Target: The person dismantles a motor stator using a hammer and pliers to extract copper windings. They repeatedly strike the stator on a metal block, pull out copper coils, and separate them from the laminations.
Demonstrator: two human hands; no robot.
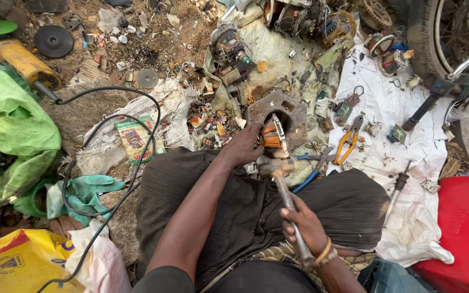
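Bare dirt ground littered with scrap, and a white cloth [408, 130] spread as a work mat. Nearest, the right hand [305, 225] has its fingers wrapped tight on a hammer [284, 187], head by the motor housing [278, 116]. The left hand [243, 145] grips a chisel-like tool [276, 130] inside it; copper windings look partly freed, most still seated. A yellow printed bag [17, 260] lies lower left, a green-red carton [137, 138] farther, a yellow grinder [20, 59] beyond.
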